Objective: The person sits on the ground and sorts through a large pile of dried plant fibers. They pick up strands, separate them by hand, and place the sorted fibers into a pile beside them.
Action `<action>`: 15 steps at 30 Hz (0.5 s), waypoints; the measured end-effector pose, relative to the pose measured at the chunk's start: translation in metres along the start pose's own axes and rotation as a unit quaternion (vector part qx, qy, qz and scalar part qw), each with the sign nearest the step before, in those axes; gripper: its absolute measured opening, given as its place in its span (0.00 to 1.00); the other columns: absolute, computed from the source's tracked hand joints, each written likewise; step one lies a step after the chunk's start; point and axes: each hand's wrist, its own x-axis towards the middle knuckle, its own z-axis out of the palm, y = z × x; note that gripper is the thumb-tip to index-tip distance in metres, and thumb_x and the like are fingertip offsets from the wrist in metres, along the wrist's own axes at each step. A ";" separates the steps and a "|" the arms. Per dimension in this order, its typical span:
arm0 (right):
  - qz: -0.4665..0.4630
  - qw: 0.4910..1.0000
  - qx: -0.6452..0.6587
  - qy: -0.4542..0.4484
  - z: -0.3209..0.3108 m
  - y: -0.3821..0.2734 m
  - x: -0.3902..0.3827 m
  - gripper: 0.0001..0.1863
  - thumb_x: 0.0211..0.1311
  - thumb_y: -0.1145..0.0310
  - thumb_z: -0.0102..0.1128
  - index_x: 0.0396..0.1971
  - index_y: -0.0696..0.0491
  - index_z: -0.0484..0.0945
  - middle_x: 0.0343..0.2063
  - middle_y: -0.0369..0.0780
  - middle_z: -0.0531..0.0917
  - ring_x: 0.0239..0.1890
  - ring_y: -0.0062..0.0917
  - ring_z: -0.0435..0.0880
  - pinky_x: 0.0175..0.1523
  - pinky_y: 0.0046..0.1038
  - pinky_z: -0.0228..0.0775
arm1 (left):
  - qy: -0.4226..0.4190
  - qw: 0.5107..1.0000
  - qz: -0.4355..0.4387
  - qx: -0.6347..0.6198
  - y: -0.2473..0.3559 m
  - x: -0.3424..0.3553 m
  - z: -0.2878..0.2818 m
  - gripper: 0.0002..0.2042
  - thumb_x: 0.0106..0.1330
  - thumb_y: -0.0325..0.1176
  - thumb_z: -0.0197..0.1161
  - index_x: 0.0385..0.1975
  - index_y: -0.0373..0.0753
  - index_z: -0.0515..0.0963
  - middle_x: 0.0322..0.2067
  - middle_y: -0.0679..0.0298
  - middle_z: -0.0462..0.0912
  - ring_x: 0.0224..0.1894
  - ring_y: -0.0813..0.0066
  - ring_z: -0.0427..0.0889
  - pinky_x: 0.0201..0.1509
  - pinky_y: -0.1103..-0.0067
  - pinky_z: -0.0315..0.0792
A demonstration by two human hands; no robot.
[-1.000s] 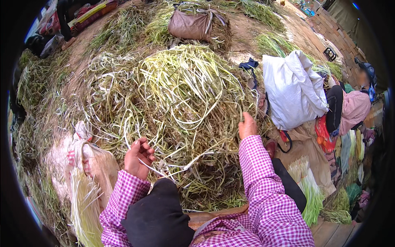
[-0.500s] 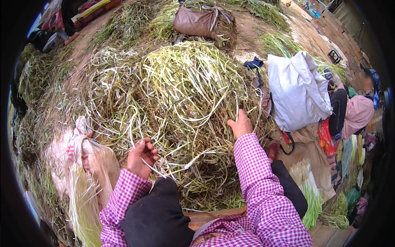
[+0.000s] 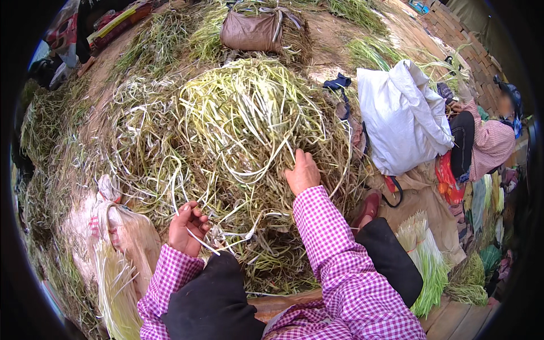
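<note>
Left hand (image 3: 187, 226) curled around few pale stalks (image 3: 199, 241), long axis slanting toward lower right. Right hand (image 3: 303, 173), fingers buried in stalk heap (image 3: 238, 130); grip unclear. Heap: tangled, yellow-green and white, strands every direction. White sack (image 3: 402, 116) right of heap.

A heaped mound of pale green stalks (image 3: 238, 130) fills the middle ground, leaving no bare gap across its top; the right hand (image 3: 303, 173) presses into its near slope, the left hand (image 3: 187, 226) sits at its near foot with thin stalks between the fingers; left of the mound a filled pale sack (image 3: 122, 238) crowds the edge; right of it a white bag (image 3: 399, 116) blocks the way; beyond the mound a brown bag (image 3: 252, 31) rests on more greens; bare earth shows only between the mound and the white bag.
</note>
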 end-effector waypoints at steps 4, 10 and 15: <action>0.071 0.983 0.146 -0.088 -0.003 0.017 0.025 0.23 0.47 0.73 0.64 0.45 0.60 0.71 0.41 0.48 0.76 0.43 0.36 0.77 0.52 0.37 0.68 | -0.001 1.000 0.004 -0.003 -0.003 0.003 0.003 0.07 0.66 0.33 0.47 0.39 0.40 0.69 0.25 0.66 0.75 0.28 0.71 0.75 0.28 0.76 0.71; 0.001 0.990 0.126 -0.063 0.002 0.017 0.015 0.31 0.48 0.71 0.64 0.54 0.62 0.64 0.49 0.49 0.71 0.52 0.37 0.72 0.59 0.35 0.62 | 0.007 1.000 0.011 -0.013 -0.004 0.002 0.005 0.07 0.66 0.34 0.48 0.39 0.39 0.69 0.25 0.66 0.75 0.28 0.70 0.75 0.27 0.76 0.71; 0.006 0.961 0.260 -0.090 -0.022 0.001 0.002 0.19 0.47 0.77 0.62 0.42 0.60 0.69 0.34 0.43 0.79 0.36 0.30 0.80 0.45 0.31 0.73 | 0.006 1.000 0.018 -0.023 -0.004 -0.001 0.013 0.07 0.67 0.33 0.47 0.38 0.40 0.70 0.24 0.66 0.74 0.27 0.71 0.74 0.27 0.76 0.71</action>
